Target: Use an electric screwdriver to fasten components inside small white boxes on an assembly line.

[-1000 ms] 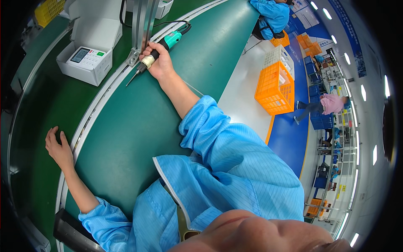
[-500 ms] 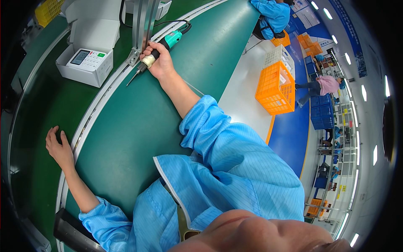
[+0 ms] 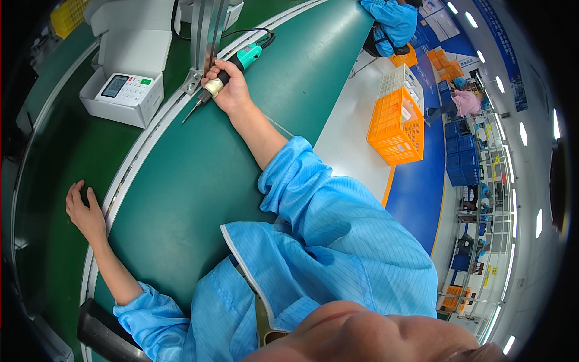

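My right hand is wrapped round an electric screwdriver with a teal and black body. Its thin bit points down-left, over the edge of the green work surface, close to a metal post. At the left my left hand lies over the dark green conveyor belt, its fingers loosely stretched and holding nothing. On the belt beyond it is an open white box, lid raised. Inside rests a white keypad device with a small grey screen.
A pale metal rail runs between belt and work surface. Another white box stands behind the post. Orange crates stand to the right on the floor. A co-worker in blue sits at the far end; a person in pink is farther off.
The open white box with the keypad device has shifted very slightly nearer along the belt. The person in pink has moved away. Both my hands look unmoved.
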A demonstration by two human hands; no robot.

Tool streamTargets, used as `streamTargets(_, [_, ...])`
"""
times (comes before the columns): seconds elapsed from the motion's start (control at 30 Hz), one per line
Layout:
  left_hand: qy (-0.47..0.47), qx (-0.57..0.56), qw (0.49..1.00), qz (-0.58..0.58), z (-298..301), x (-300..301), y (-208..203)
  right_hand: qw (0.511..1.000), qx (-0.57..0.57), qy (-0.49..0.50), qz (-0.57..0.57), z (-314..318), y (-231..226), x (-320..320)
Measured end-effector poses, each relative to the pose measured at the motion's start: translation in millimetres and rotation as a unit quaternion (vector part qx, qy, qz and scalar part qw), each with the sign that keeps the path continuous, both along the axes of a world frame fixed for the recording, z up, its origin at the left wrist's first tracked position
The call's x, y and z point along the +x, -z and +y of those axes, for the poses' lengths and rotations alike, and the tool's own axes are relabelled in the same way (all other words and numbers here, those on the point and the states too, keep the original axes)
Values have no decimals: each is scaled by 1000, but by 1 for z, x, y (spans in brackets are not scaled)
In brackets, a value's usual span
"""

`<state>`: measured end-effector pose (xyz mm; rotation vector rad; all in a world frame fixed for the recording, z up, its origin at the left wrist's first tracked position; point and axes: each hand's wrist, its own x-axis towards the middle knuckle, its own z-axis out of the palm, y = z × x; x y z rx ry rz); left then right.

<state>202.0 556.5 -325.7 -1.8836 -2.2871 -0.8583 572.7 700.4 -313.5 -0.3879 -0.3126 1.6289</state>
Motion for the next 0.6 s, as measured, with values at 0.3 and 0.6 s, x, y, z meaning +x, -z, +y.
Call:
streamTargets(0.3, [-3, 0, 1000, 1, 0, 1, 1, 1000, -4, 3, -11, 0, 1, 1])
streamTargets(0.6, [95, 190, 977, 13, 22, 68, -35, 1000, 11, -13, 12, 4, 10, 6])
